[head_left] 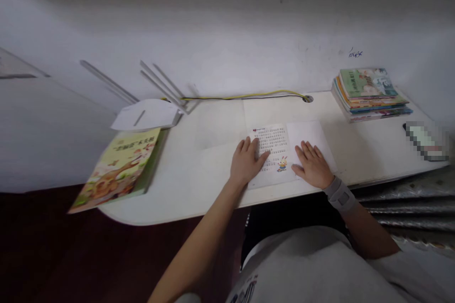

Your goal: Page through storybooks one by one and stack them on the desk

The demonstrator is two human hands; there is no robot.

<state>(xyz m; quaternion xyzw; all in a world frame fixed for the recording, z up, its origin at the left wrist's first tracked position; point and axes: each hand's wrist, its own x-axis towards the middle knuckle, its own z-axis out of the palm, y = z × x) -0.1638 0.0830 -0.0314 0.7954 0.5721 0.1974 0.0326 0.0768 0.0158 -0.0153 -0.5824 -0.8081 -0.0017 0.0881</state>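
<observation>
An open booklet lies flat near the front edge of the white desk. Its left page carries printed text and a small cartoon rabbit; the right page looks blank. My left hand rests on the left page's outer side, fingers spread, with the thumb pointing across the print. On the blank page my right hand lies flat, fingers apart, a grey band around its wrist. Neither hand grips anything.
At the left, a picture book overhangs the desk edge, beside a white router with upright antennas. Yellow and black cables run along the wall to a hole. A book stack and a phone lie at the right.
</observation>
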